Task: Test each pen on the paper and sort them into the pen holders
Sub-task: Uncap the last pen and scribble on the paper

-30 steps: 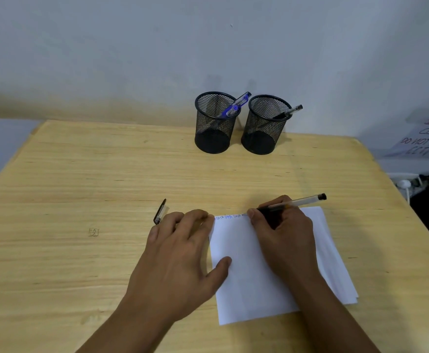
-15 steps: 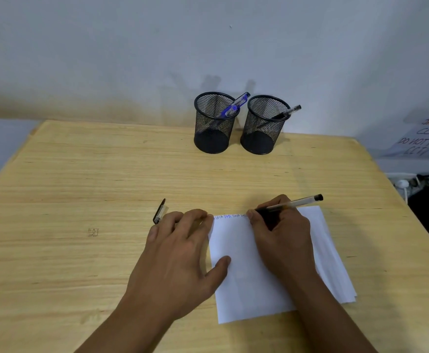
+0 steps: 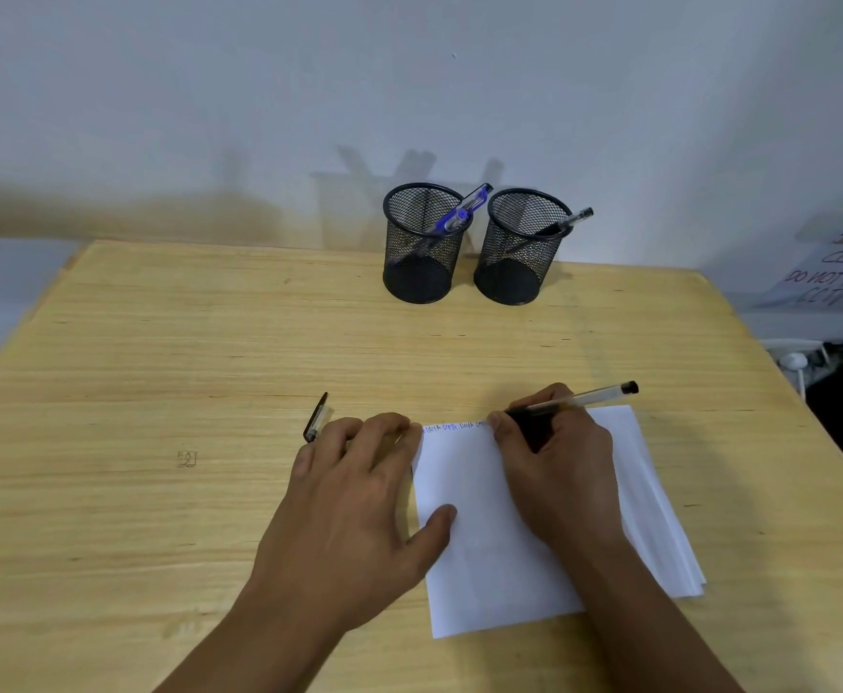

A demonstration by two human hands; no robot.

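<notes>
The right hand (image 3: 557, 472) grips a clear pen (image 3: 579, 398) at the paper's (image 3: 479, 532) top edge; the left hand (image 3: 354, 497) lies flat, thumb on the paper, pen cap (image 3: 317, 417) just beyond its fingertips.

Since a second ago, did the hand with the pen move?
Barely. The right hand gripping the pen stays at the paper's top edge, just as far from the pen holders.

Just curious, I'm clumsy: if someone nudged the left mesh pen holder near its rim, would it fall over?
Probably easily. The left mesh pen holder is tall, thin wire mesh, so likely light. Its blue pen leans past the rim, adding slight top weight. It might slide instead on the smooth wooden table.
</notes>
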